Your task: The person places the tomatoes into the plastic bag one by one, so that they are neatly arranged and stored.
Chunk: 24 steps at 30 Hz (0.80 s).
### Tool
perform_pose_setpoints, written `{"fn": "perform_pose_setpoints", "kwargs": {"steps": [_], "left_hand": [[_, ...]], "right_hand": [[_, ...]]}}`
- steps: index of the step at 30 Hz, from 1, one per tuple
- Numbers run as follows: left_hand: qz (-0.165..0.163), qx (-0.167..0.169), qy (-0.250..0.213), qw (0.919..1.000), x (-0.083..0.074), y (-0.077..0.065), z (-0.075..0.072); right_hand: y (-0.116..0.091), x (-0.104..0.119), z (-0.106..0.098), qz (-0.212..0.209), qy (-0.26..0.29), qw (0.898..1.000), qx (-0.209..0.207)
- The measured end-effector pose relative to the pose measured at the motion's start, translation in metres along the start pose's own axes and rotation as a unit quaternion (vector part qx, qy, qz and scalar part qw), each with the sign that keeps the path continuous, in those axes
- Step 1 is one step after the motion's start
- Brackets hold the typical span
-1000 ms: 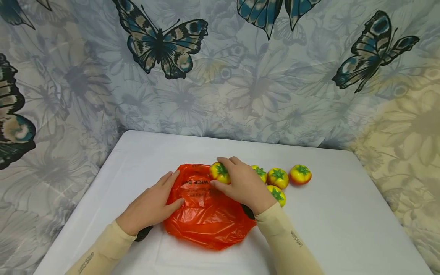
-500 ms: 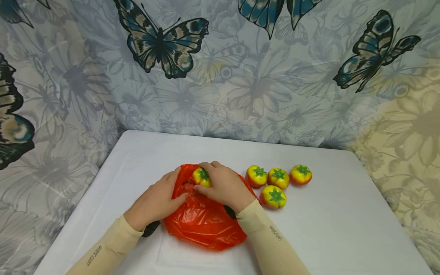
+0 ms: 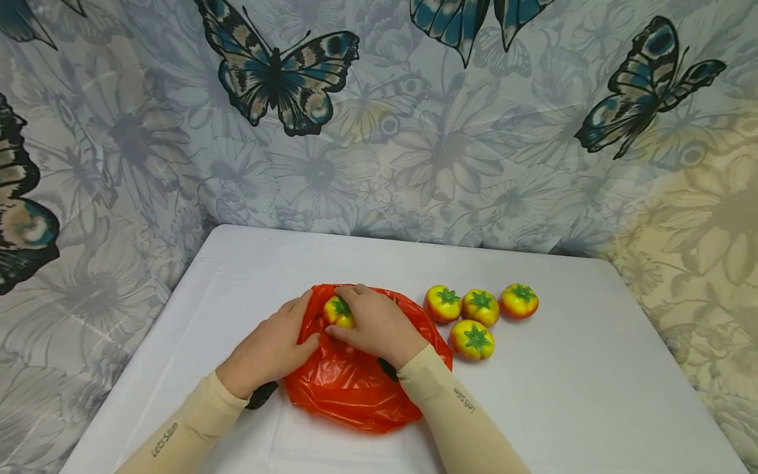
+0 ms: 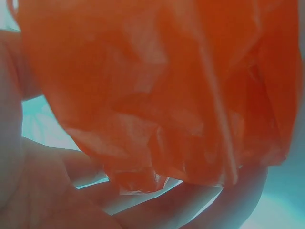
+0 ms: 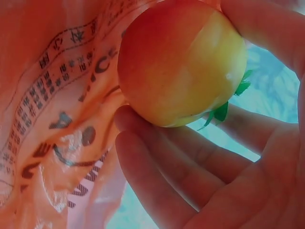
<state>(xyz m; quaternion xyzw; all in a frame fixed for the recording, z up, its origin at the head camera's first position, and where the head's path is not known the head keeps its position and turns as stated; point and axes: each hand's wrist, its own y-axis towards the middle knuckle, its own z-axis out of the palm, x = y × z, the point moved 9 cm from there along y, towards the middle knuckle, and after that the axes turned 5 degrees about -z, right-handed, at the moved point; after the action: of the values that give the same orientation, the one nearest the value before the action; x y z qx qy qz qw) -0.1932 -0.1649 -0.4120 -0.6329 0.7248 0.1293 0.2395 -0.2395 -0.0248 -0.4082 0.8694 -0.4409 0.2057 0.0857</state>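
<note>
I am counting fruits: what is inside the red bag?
The right hand holds one fruit at the red bag, perhaps inside its mouth; any deeper contents are covered.

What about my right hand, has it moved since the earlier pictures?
Yes: judged against the white table in the head view, your right hand has moved left, carrying a yellow-red fruit along.

L hand [image 3: 268,345]: fingers extended fwd, thumb twd R hand [image 3: 380,324]. R: thumb + fingers curved in grip, nr L thumb.
</note>
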Motion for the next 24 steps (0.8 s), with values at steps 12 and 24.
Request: {"fn": "perform_pose_setpoints", "kwargs": {"steps": [12,24], "left_hand": [[-0.02,0.015,-0.007,0.9997,0.006,0.004,0.004],[0.001,0.006,-0.012,0.9999,0.005,0.005,0.001]], "right_hand": [[0.004,0.004,0.011,-0.011,-0.025,1.0,0.007],[0.004,0.003,0.013,-0.011,-0.034,0.999,0.005]]}}
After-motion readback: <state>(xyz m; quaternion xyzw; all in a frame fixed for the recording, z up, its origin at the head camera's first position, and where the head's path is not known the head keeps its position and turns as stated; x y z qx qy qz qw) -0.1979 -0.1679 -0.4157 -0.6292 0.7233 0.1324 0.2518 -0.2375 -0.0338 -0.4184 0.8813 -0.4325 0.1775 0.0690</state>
